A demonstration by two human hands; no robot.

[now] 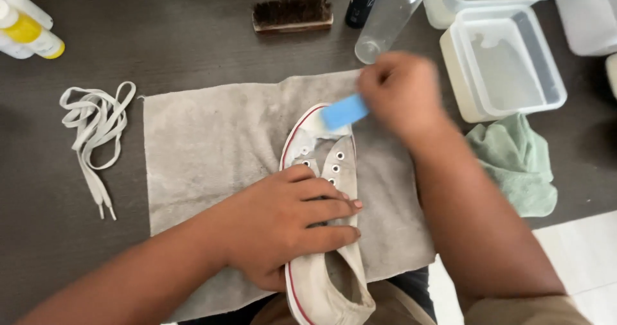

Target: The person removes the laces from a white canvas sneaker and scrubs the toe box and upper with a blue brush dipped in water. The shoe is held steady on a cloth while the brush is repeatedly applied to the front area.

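Note:
A white canvas sneaker without laces lies on a grey towel, toe pointing away from me. My left hand presses down across the shoe's middle, fingers spread over the eyelets. My right hand is closed on a small blue brush, whose end rests on the shoe's toe cap. The right hand is motion-blurred.
White shoelaces lie left of the towel. A wooden bristle brush, a clear bottle and a dark bottle sit at the back. Clear plastic tubs stand at right, with a green cloth below them. Yellow-and-white bottles are far left.

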